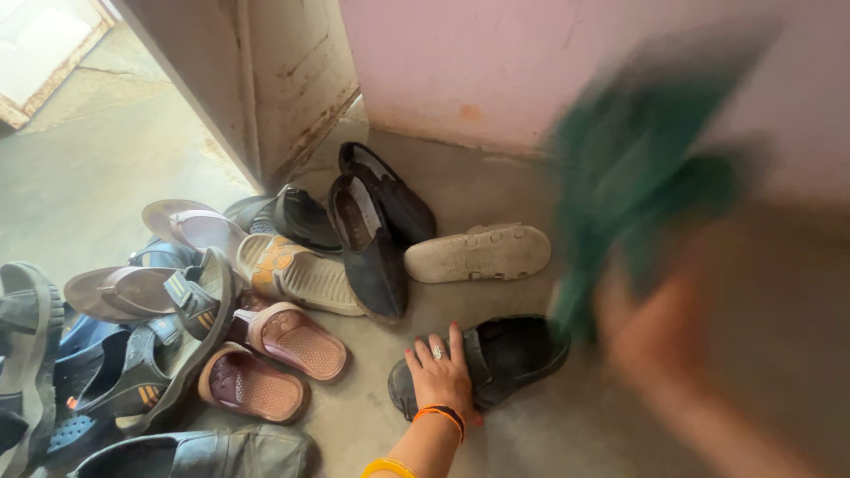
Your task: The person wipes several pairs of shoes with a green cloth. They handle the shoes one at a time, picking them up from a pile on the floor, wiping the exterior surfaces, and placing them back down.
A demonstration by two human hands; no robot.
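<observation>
floor [496, 186]: bare concrete | on it: black shoe [505, 354], upturned white sandal [478, 254], heap of footwear [221, 301]

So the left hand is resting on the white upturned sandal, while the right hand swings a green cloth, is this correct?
Not quite. In the head view the left hand rests on the black slipper lying on the floor, not on the white upturned sandal, which lies apart, further from the person. The rest holds: the blurred right hand does swing a green cloth.
</observation>
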